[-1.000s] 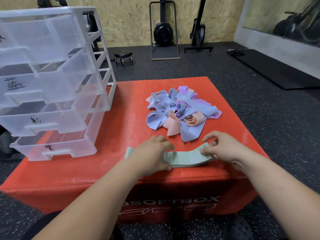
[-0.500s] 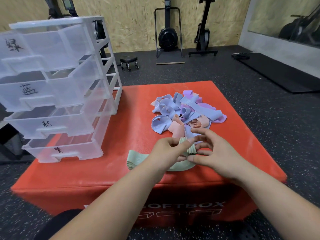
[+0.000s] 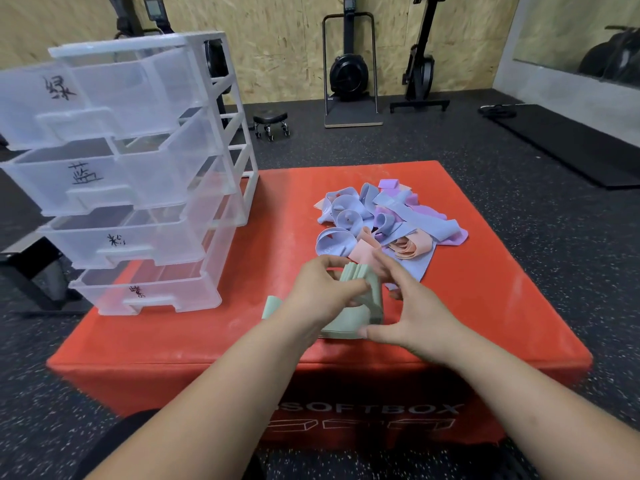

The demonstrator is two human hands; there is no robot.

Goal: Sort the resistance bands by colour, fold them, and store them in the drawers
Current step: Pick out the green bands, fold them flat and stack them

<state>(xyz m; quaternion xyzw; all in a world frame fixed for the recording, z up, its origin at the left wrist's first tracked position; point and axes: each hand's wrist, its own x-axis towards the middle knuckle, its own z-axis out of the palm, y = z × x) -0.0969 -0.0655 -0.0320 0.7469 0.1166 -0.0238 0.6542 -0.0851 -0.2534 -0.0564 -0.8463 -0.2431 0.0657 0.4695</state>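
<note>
A stack of pale green resistance bands (image 3: 360, 299) is bent double near the front of the red soft box (image 3: 194, 337). My left hand (image 3: 322, 289) grips the folded end, raised off the box. My right hand (image 3: 412, 306) holds the fold from the right, its thumb on the lower layer and its fingers behind the fold. The other end of the green bands (image 3: 272, 306) lies flat to the left of my left wrist. A loose pile of blue, purple and peach bands (image 3: 384, 223) lies just behind my hands.
A clear plastic drawer unit (image 3: 138, 174) with several drawers pulled out, each hand-labelled in black, stands on the box's left side. Dark speckled gym floor surrounds the box. A small wheeled stool (image 3: 270, 121), exercise machines (image 3: 348, 71) and a black mat (image 3: 568, 143) are further back.
The green bands lay flat under both hands a second ago. Since then the right end was lifted and folded over to the left, and both hands now hold the doubled part.
</note>
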